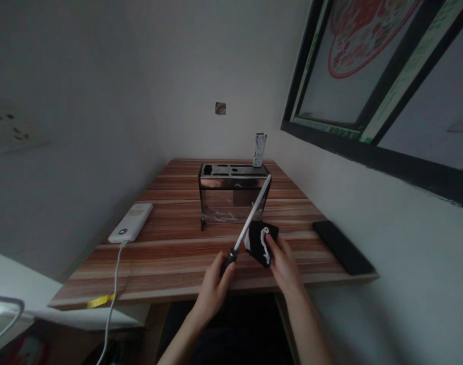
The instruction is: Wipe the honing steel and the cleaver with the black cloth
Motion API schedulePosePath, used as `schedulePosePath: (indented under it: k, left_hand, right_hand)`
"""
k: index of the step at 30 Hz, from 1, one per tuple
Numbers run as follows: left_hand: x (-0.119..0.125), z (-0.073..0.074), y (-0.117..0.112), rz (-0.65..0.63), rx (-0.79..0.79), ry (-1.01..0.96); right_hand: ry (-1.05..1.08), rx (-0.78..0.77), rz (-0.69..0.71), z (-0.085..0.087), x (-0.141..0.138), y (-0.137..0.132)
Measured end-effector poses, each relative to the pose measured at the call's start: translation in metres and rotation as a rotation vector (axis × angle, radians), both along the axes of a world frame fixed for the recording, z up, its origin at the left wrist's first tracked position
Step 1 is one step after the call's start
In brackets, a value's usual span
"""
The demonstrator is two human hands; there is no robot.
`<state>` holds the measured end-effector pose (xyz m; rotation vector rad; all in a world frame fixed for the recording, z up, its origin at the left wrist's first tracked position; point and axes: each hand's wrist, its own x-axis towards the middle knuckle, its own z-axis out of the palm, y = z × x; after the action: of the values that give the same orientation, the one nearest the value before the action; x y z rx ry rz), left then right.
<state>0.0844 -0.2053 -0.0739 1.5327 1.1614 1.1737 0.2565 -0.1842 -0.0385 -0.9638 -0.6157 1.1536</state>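
Observation:
My left hand [216,281] is closed around the black handle of a sharpening steel [250,219]. Its long pale rod slants up and to the right, and the tip overlaps the right end of the knife rack [234,182] in view. Just right of the handle, my right hand [282,261] pinches a black cloth [258,242] with white trim. The cloth lies close to the lower part of the rod; whether they touch I cannot tell. The rack has a slotted top, dark ends and a see-through front. A white-and-dark wrapped handle [259,149] stands up at its right end.
On the striped wooden table [178,258], a white power bank [131,222] with a white cable [115,284] lies left. A black phone [343,247] lies near the right edge. Walls border the table, with a dark-framed window [330,129] on the right. A yellow tag [101,301] is at the front edge.

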Motion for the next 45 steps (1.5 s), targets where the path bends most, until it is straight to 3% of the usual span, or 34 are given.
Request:
schedulePosePath:
  k: [8, 18, 22, 29, 33, 39, 45]
  left_hand:
    - [0.002, 0.004, 0.000, -0.070, -0.007, 0.040]
    - [0.003, 0.007, 0.001, -0.166, 0.076, 0.151]
    - [0.003, 0.007, 0.003, -0.169, 0.084, 0.164]
    - [0.002, 0.020, 0.006, -0.316, -0.021, 0.276]
    - [0.003, 0.019, 0.006, -0.301, -0.073, 0.287]
    - [0.003, 0.008, 0.007, -0.203, -0.025, 0.308]
    - [0.004, 0.005, 0.006, -0.169, 0.010, 0.298]
  right_hand:
    - [-0.242, 0.063, -0.030, -0.009, -0.018, -0.011]
    - [-0.442, 0.149, 0.145, 0.008, -0.029, -0.015]
    - [-0.469, 0.134, 0.156, 0.016, -0.027, -0.018]
    - [-0.413, 0.097, 0.103, 0.019, -0.027, -0.019]
    - [-0.414, 0.093, 0.139, 0.022, -0.030, -0.021]
    - [-0.414, 0.114, 0.156, 0.023, -0.037, -0.024]
    - [-0.437, 0.119, 0.189, 0.021, -0.036, -0.022]
